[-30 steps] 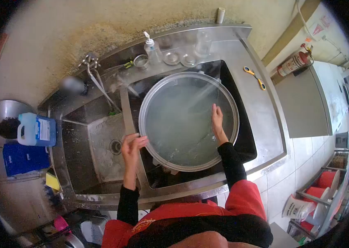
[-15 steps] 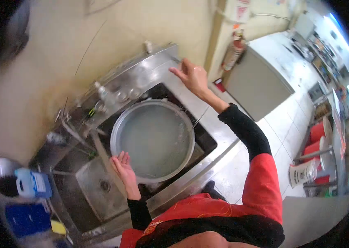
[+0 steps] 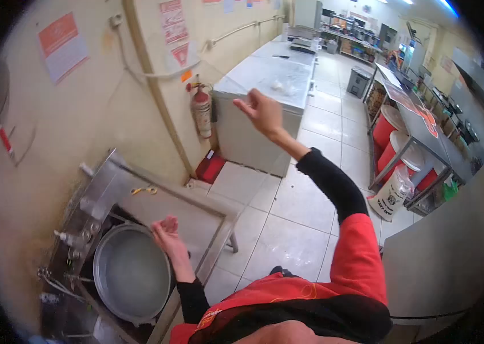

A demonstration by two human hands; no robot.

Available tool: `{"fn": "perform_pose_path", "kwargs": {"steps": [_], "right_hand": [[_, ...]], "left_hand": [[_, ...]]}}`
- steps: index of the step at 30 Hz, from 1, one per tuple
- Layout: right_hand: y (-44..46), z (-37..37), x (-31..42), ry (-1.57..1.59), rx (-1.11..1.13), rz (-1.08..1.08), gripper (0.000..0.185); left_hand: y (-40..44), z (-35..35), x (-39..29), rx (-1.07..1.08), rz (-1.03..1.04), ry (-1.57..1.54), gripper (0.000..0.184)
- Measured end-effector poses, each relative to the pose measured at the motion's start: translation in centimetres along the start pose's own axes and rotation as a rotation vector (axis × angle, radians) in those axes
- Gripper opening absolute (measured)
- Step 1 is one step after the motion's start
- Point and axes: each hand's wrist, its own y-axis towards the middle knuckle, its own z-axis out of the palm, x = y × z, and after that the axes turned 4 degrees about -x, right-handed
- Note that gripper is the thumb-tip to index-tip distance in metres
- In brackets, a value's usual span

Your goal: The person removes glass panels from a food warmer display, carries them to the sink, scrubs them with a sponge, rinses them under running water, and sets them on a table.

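Note:
My left hand (image 3: 170, 241) hangs beside the right rim of a large round metal pot (image 3: 133, 272). Its fingers are outstretched with nothing in them; I cannot tell whether it touches the rim. Cloudy greyish liquid fills much of the pot, which sits in the steel sink unit (image 3: 101, 198). Raised well away from the pot is my right hand (image 3: 262, 114), with bent fingers and the thumb held apart. No object shows in it. From this angle it overlaps the front of a white-topped chest (image 3: 253, 135).
A small yellow-handled item (image 3: 144, 190) lies on the steel drainboard. By the wall hangs a fire extinguisher (image 3: 202, 112), above a red object (image 3: 211, 166) on the floor. At right, a printed sack (image 3: 392, 195) and red bins (image 3: 388, 123) stand by a metal table (image 3: 414, 109).
The view has swung right, so the pot and sink now sit lower left and more floor shows. My left hand appears at the pot's right side; my right hand stays raised.

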Motion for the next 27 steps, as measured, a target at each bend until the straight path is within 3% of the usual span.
{"fn": "perform_pose_path", "kwargs": {"steps": [6, 13, 15, 20, 23, 27], "right_hand": [[2.8, -14.3, -18.6, -0.427, -0.011, 0.141, 0.052], [1.8, -26.0, -33.9, -0.706, -0.013, 0.402, 0.050], [2.6, -27.8, -38.5, -0.735, -0.032, 0.401, 0.048], [8.3, -30.4, -49.8, -0.915, 0.065, 0.464, 0.058], [13.5, -30.7, -56.1, -0.967, 0.195, 0.578, 0.059], [19.3, -29.9, -65.9, -0.967, 0.274, 0.675, 0.055]], "left_hand": [[-5.4, 15.4, 13.0, 0.288, -0.349, -0.068, 0.025], [-9.6, 28.0, 24.1, 0.634, -0.680, -0.128, 0.018], [-9.6, 31.5, 26.8, 0.847, -0.821, -0.072, 0.019], [-7.5, 40.9, 36.7, 1.193, -0.923, -0.087, 0.034], [-5.4, 47.7, 42.8, 1.344, -0.932, -0.064, 0.035], [-2.0, 56.8, 47.9, 1.365, -0.965, -0.091, 0.039]]}}
